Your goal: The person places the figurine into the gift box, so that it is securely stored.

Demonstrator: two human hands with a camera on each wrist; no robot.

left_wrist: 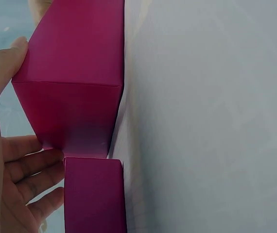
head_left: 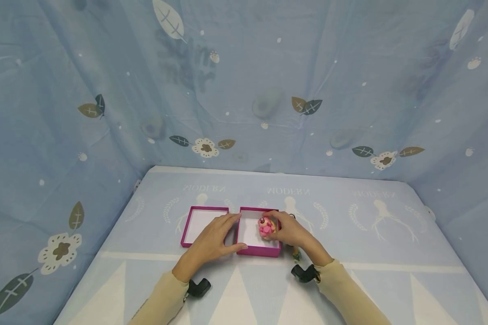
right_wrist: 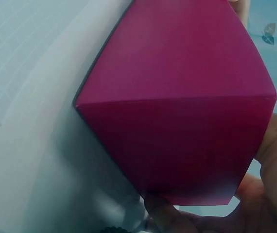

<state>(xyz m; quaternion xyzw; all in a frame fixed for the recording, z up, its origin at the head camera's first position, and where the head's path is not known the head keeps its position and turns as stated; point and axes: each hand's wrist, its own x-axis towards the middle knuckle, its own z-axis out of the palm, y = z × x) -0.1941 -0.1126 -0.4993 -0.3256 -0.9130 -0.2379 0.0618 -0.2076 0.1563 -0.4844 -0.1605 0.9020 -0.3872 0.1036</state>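
Blue leaf-print cloth [head_left: 244,67] hangs as backdrop on 3 sides; matching cloth covers the table [head_left: 390,234] under both hands.

2 magenta cardboard pieces sit side by side, touching, near the person. Open box tray [head_left: 253,249] lies between the hands, white inside. Box lid [head_left: 203,210] lies just beyond the left hand, also white inside, turned open side up.

Left hand [head_left: 214,241]: fingers straight, laid flat across the seam where lid and tray meet, thumb along the tray's near left corner. Left wrist view shows the fingertips [left_wrist: 29,167] against the magenta outer walls. Likely a brace, keeping the light tray from sliding.

Right hand [head_left: 294,232]: fingers curled round a small pink figurine [head_left: 265,226], held over the tray's right half, just above or at its floor; contact with the floor cannot be told. Right wrist view is filled by the tray's outer corner [right_wrist: 177,121], so the hand works from the tray's right side.

Small dark-green item [head_left: 296,256] lies on the cloth under the right wrist; identity unclear.
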